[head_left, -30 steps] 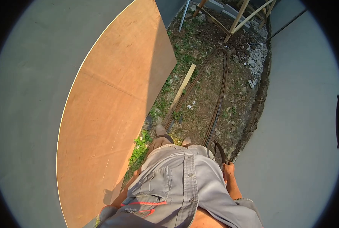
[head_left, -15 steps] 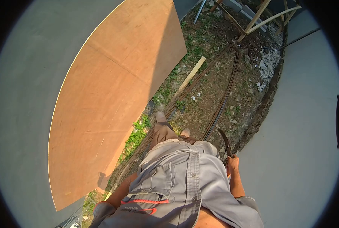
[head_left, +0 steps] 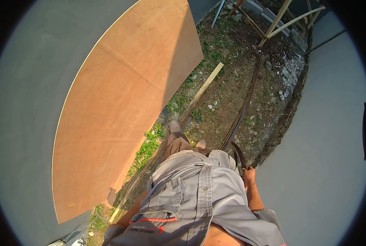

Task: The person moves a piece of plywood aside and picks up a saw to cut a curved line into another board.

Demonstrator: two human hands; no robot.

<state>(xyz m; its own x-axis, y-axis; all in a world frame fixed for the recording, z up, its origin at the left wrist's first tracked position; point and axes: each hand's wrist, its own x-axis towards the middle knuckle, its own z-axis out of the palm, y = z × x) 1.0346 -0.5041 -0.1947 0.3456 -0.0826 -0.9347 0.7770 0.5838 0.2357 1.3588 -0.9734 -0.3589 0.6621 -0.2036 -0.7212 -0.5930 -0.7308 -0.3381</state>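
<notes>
My right hand is closed around the lower end of a dark curved strip, which arcs up and to the left beside my grey shirt. What the strip is, I cannot make out. Of my left arm only the forearm shows at the lower left; the hand itself is hidden behind the shirt and body. A large orange-brown plywood sheet stands to the left of that arm. Past my shoes lies a long looped bundle of thin brown rods.
A pale wooden strip lies beside the rods. A wooden frame stands at the top right, near white rubble. Smooth grey surfaces border both sides, the right one edged by a dirt trench.
The dark curved strip has swung slightly left and down, its far end now closer to my body. My right hand has shifted a little left. The view has moved slightly.
</notes>
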